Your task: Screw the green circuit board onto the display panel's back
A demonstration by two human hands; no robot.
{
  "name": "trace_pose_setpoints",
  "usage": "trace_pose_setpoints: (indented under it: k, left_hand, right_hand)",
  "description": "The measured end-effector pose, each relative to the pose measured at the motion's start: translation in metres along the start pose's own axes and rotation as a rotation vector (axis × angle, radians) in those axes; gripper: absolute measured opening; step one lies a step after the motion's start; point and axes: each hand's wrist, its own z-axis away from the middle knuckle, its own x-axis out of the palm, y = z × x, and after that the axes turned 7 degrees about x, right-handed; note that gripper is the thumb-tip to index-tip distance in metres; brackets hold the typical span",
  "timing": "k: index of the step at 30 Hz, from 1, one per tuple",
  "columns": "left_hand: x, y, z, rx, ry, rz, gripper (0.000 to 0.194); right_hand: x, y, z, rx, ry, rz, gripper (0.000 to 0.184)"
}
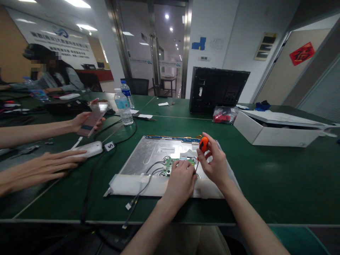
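A flat silver display panel (pixel 132 161) lies back side up on the table, with a green circuit board (pixel 168 164) at its middle. My right hand (pixel 215 164) grips the orange-and-black handle of a screwdriver (pixel 203 144). Its thin shaft slants down to the board's right end, where the tip is hidden. Beside the shaft, my left hand (pixel 182 177) rests over the board with fingers curled; whatever lies under the fingertips is out of sight. Grey cables (pixel 145 187) run from the board across a whitish strip (pixel 124 184) to loose plugs at the table edge.
At left, another person's hands hold a phone (pixel 91 122) and touch a white power strip (pixel 91 148). Water bottles (pixel 124 108) stand behind the panel. A black monitor (pixel 217 88) and white box (pixel 276 132) are at right. Another person sits far left.
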Motion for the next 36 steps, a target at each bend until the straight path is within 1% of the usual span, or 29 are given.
trace_pose_setpoints:
  k: [10,19,36]
  left_hand:
    - [-0.0013,0.0006,-0.0007,-0.014,-0.021,0.002,0.005]
    - [-0.0009,0.0002,0.0,-0.01,-0.014,0.001,0.007]
    - [-0.0003,-0.0005,0.0001,-0.004,-0.024,0.012,0.008]
  right_hand:
    - [0.0,-0.0002,-0.0005,0.014,-0.004,0.003,0.047]
    - [0.0,-0.0006,0.0002,-0.006,-0.001,0.019,0.046]
    - [0.0001,-0.0016,-0.0007,0.007,-0.002,0.01,0.046]
